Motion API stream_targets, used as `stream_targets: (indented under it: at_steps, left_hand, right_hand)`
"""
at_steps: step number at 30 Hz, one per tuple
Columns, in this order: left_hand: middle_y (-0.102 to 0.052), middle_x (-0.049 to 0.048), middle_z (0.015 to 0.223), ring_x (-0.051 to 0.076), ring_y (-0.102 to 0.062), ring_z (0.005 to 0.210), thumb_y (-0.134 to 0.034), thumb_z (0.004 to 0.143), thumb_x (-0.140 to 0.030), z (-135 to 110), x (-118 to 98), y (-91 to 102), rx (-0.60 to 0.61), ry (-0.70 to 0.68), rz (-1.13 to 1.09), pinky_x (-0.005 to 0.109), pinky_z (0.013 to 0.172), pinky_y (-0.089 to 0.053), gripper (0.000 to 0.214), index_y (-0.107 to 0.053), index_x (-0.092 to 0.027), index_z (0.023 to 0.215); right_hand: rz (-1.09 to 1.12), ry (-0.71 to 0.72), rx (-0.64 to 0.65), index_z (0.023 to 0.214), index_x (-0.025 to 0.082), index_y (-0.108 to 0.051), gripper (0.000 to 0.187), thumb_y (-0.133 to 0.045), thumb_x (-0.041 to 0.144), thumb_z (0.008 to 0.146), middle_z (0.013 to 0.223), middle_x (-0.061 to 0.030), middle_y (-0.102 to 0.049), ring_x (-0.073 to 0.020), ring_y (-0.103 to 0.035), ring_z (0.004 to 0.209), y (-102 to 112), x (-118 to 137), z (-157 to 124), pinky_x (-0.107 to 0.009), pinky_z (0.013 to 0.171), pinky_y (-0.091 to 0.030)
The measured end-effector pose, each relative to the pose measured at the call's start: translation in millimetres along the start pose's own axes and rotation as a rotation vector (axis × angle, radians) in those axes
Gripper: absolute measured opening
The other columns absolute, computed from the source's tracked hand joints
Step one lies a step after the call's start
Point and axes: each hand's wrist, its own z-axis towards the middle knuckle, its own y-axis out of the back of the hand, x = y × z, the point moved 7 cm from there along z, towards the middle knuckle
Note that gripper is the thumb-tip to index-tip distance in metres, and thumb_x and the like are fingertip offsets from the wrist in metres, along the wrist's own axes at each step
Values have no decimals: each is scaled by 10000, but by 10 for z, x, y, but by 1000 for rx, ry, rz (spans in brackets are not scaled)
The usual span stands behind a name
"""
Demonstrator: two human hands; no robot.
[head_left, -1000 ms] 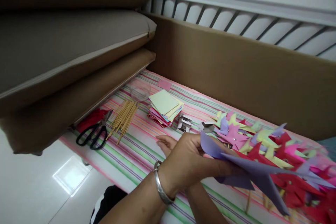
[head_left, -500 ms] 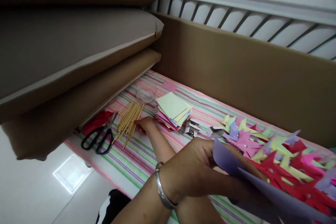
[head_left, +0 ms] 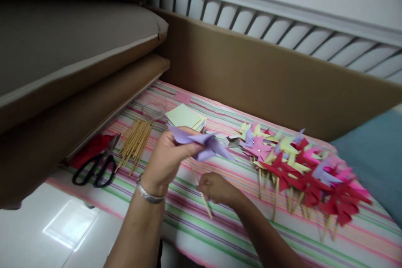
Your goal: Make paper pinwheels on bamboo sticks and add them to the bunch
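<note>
My left hand (head_left: pixel 168 155), with a silver bracelet on its wrist, pinches a purple paper pinwheel (head_left: pixel 209 144) in front of me. Just below it, my right hand (head_left: pixel 220 188) is closed around a thin wooden stick (head_left: pixel 207 208). The stick slants up towards the underside of the pinwheel; whether it touches the paper I cannot tell. Behind the left hand is a stack of coloured paper squares (head_left: pixel 184 115), partly hidden. A bundle of wooden sticks (head_left: pixel 135 142) lies to the left.
Black-handled scissors (head_left: pixel 97 169) and something red (head_left: pixel 89 150) lie at the left. Several pinwheels on sticks (head_left: pixel 282 171) cover the right side of the striped cloth (head_left: pixel 194 247). A clear container (head_left: pixel 153 109) stands at the back. Stacked cushions (head_left: pixel 78 42) overhang the left.
My right hand has come back from the stick bundle with one stick, no longer crossed under my left arm. My left hand has moved left with the purple paper. The view has shifted right.
</note>
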Motion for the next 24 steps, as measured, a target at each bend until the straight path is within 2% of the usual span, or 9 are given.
stream_targets:
  at_steps: [2, 5, 8, 11, 14, 17, 19, 22, 24]
  left_hand:
    - [-675, -28, 653, 86, -597, 608, -760, 617, -151, 33, -34, 80, -69, -71, -42, 194, 603, -470, 100, -704, -179, 696]
    - [-676, -24, 679, 92, -606, 650, -753, 615, -132, 52, -9, 105, -136, -110, -49, 203, 650, -476, 110, -699, -168, 704]
    - [-684, -10, 698, 110, -616, 671, -748, 616, -126, 52, 34, 67, -135, -109, -6, 219, 661, -484, 123, -700, -165, 723]
    - [-681, -4, 704, 114, -608, 672, -740, 627, -132, 62, 87, 38, -102, -107, 36, 228, 662, -482, 130, -702, -166, 748]
    - [-665, -13, 676, 109, -593, 650, -753, 618, -149, 102, 272, 36, -78, -30, 72, 233, 654, -474, 121, -698, -170, 724]
    - [-661, -13, 664, 114, -582, 624, -766, 610, -192, 143, 604, 11, -37, 121, 150, 233, 607, -454, 130, -697, -176, 719]
    - [-659, -4, 660, 120, -575, 617, -758, 625, -214, 151, 853, -64, 53, 225, 252, 237, 592, -437, 125, -698, -171, 727]
    - [-652, 11, 671, 127, -571, 637, -741, 653, -220, 121, 1153, -235, 256, 324, 412, 244, 623, -424, 91, -699, -158, 705]
    - [-650, 17, 696, 134, -574, 664, -735, 660, -219, 90, 1261, -336, 360, 342, 476, 248, 648, -422, 78, -701, -158, 697]
  right_hand:
    - [-134, -16, -52, 638, 149, -645, 151, -596, 226, 758, 584, -23, -642, -137, -573, 551, 148, -253, -229, -241, 539, -395]
    - [-235, 0, -281, 705, 179, -673, 119, -599, 260, 750, 801, -61, -701, -190, -616, 772, 348, -381, -400, -273, 663, -394]
    - [-153, -37, -433, 816, 193, -680, 146, -596, 299, 760, 886, -78, -700, -214, -614, 866, 313, -342, -286, -300, 732, -395]
    - [-45, -69, -482, 728, 179, -664, 57, -611, 194, 715, 830, -92, -695, -232, -621, 871, 188, -296, -79, -323, 750, -402]
    - [151, -32, -478, 652, 174, -621, 76, -580, 175, 716, 732, -66, -681, -208, -636, 777, 207, -361, -25, -313, 703, -439]
    - [376, 30, -464, 764, 163, -599, 123, -522, 259, 769, 691, -36, -662, -164, -637, 660, 387, -526, -154, -279, 609, -481]
    - [614, 96, -500, 824, 158, -581, 188, -532, 330, 768, 678, -24, -645, -145, -622, 601, 545, -636, -282, -274, 570, -492]
    - [1010, 220, -574, 789, 162, -590, 244, -647, 372, 678, 631, 4, -611, -115, -565, 525, 731, -737, -423, -252, 514, -467]
    - [1096, 265, -574, 760, 164, -611, 234, -690, 351, 644, 605, 18, -596, -105, -540, 510, 789, -734, -460, -240, 499, -448]
